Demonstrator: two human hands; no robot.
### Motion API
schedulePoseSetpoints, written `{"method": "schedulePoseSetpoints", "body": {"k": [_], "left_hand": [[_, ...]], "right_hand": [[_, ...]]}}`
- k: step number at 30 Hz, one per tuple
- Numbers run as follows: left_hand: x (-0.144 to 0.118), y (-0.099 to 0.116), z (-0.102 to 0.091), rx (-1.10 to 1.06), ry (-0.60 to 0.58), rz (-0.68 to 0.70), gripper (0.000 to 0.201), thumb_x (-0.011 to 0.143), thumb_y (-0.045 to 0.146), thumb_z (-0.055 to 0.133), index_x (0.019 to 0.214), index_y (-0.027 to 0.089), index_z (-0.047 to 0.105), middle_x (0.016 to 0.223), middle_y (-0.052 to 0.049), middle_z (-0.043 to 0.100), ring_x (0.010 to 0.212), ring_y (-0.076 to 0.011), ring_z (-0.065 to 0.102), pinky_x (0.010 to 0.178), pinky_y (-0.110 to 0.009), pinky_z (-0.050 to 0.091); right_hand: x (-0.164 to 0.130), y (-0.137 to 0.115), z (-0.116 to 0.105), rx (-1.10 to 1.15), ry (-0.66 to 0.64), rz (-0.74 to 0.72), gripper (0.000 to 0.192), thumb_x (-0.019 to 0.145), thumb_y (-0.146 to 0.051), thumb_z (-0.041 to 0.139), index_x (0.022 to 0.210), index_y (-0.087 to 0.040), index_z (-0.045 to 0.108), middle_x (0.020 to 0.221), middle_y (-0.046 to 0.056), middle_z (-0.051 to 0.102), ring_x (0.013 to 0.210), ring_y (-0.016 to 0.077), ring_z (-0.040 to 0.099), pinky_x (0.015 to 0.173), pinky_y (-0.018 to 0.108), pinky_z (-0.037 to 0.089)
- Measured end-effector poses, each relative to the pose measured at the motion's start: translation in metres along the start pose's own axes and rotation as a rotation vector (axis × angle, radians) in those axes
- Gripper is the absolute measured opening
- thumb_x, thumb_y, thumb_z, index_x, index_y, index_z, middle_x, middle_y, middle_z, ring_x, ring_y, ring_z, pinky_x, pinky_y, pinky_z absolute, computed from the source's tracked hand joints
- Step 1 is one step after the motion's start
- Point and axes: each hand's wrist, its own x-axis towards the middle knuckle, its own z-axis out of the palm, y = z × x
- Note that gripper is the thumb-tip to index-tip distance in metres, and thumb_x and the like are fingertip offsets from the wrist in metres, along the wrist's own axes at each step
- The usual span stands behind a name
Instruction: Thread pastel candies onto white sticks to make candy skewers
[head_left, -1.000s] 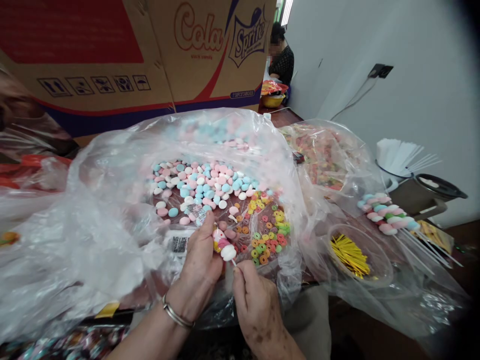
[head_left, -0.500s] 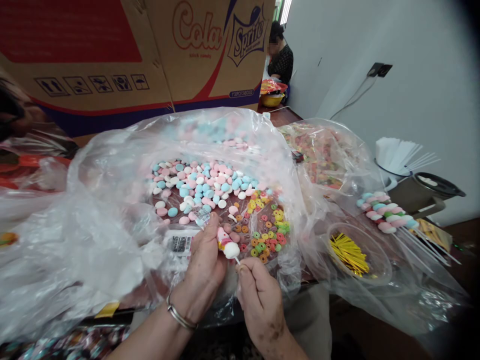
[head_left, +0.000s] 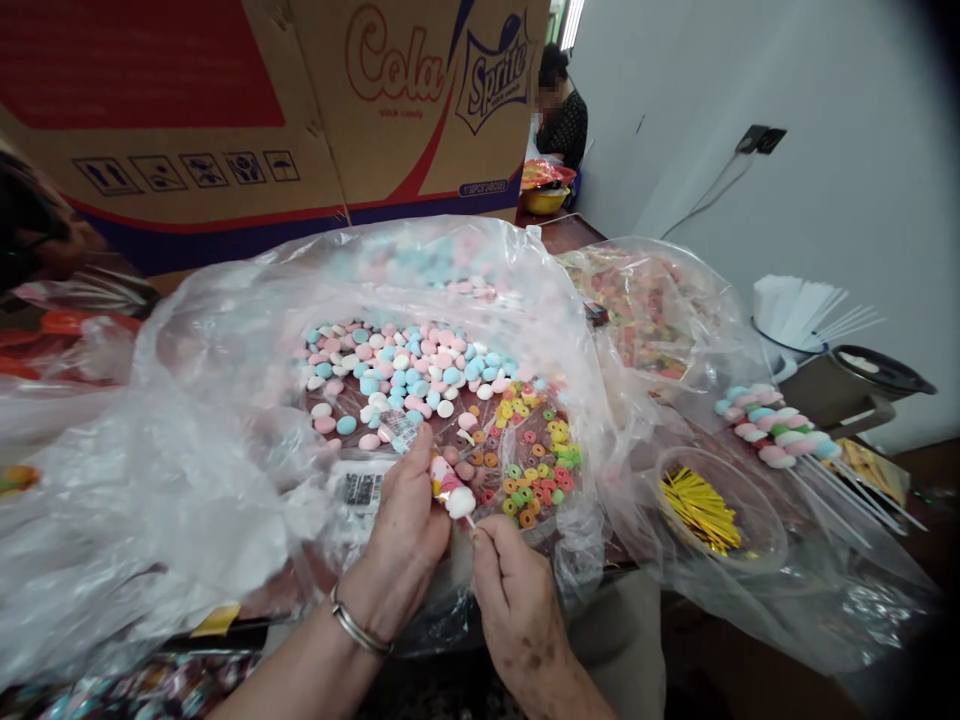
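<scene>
My left hand, a metal bangle on its wrist, pinches the stacked pink and white candies of a candy skewer. My right hand grips the thin white stick just below them. Both hands hover over the front edge of an open clear plastic bag. Inside lie pastel pink, blue and white round candies and small coloured ring candies.
Finished candy skewers lie at the right, beside a clear bowl of gold twist ties and a cup of white sticks. Another candy bag sits behind. A large cardboard box stands at the back; a person sits beyond it.
Both hands shifted slightly with the skewer, dipping then coming back; the candies stay pinched on the stick. Nothing else moved.
</scene>
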Motion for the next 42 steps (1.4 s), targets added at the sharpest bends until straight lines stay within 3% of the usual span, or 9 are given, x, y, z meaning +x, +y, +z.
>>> {"method": "schedulePoseSetpoints", "body": {"k": [5,13,17,21,25,30,33,39,42], "left_hand": [[-0.002,-0.009,-0.002,0.056,0.004,0.072,0.028,0.094,0.028,0.061,0.069,0.016,0.053,0.054,0.003,0.057,0.039,-0.0101,0.053,0.043,-0.021,0.049],[-0.004,0.001,-0.003,-0.024,-0.135,0.000,0.030,0.088,0.041,0.068,0.074,0.015,0.060,0.062,-0.002,0.064,0.052,-0.0152,0.065,0.053,-0.025,0.055],[-0.002,0.022,-0.011,-0.076,-0.308,0.103,0.037,0.072,0.042,0.082,0.089,0.013,0.068,0.087,-0.012,0.074,0.086,-0.0290,0.073,0.076,-0.041,0.062],[-0.003,0.028,-0.019,-0.072,-0.528,0.129,0.042,0.061,0.030,0.091,0.095,0.015,0.071,0.082,-0.004,0.072,0.076,-0.0206,0.071,0.071,-0.032,0.062],[-0.002,0.018,-0.019,-0.046,-0.537,0.112,0.033,0.065,0.027,0.091,0.085,0.016,0.067,0.058,0.006,0.057,0.050,-0.0102,0.058,0.048,-0.020,0.052],[-0.001,-0.001,-0.012,-0.107,-0.329,0.065,0.033,0.069,0.025,0.088,0.070,0.015,0.056,0.056,0.007,0.053,0.046,-0.0059,0.051,0.042,-0.015,0.042],[-0.003,-0.010,-0.010,-0.120,-0.284,0.096,0.034,0.071,0.028,0.087,0.070,0.016,0.055,0.057,0.006,0.054,0.047,-0.0066,0.051,0.043,-0.016,0.043],[-0.009,-0.002,-0.011,-0.071,-0.310,0.096,0.038,0.065,0.040,0.089,0.075,0.015,0.062,0.063,0.002,0.062,0.056,-0.0126,0.061,0.053,-0.023,0.053],[-0.011,0.008,-0.010,-0.075,-0.382,0.112,0.043,0.058,0.038,0.092,0.083,0.013,0.068,0.075,-0.003,0.069,0.069,-0.0180,0.067,0.063,-0.028,0.057]], "right_hand": [[0.000,0.000,0.002,0.020,-0.002,0.001,0.028,0.098,-0.031,0.035,0.076,-0.022,0.049,0.052,-0.007,0.040,0.043,0.0099,0.040,0.043,0.021,0.030],[-0.002,-0.004,0.008,0.643,-0.108,0.356,0.031,0.095,-0.044,0.045,0.075,-0.021,0.049,0.046,-0.010,0.035,0.039,0.0071,0.029,0.038,0.019,0.024],[0.004,-0.012,-0.001,1.007,-0.178,0.533,0.027,0.088,-0.040,0.056,0.071,-0.019,0.052,0.037,-0.013,0.032,0.032,0.0041,0.016,0.034,0.017,0.013],[0.009,-0.020,-0.009,1.269,-0.364,0.596,0.027,0.085,-0.040,0.061,0.070,-0.019,0.054,0.033,-0.014,0.029,0.028,0.0029,0.014,0.034,0.017,0.015],[0.007,-0.018,-0.006,1.074,-0.337,0.576,0.028,0.087,-0.044,0.057,0.072,-0.021,0.052,0.035,-0.014,0.029,0.028,0.0044,0.015,0.033,0.018,0.015],[-0.001,-0.007,-0.001,0.333,-0.101,0.208,0.026,0.090,-0.042,0.052,0.075,-0.020,0.055,0.050,-0.007,0.043,0.044,0.0089,0.039,0.045,0.022,0.029],[-0.002,-0.004,0.000,0.192,-0.023,0.126,0.023,0.090,-0.040,0.051,0.081,-0.020,0.059,0.054,-0.005,0.046,0.048,0.0101,0.042,0.050,0.024,0.031],[0.011,-0.013,-0.008,0.920,-0.223,0.545,0.030,0.086,-0.046,0.057,0.071,-0.021,0.052,0.036,-0.013,0.031,0.030,0.0050,0.017,0.033,0.019,0.014],[0.016,-0.015,-0.016,1.232,-0.389,0.614,0.028,0.081,-0.041,0.066,0.068,-0.020,0.054,0.032,-0.014,0.028,0.026,0.0030,0.013,0.033,0.018,0.013]]}}
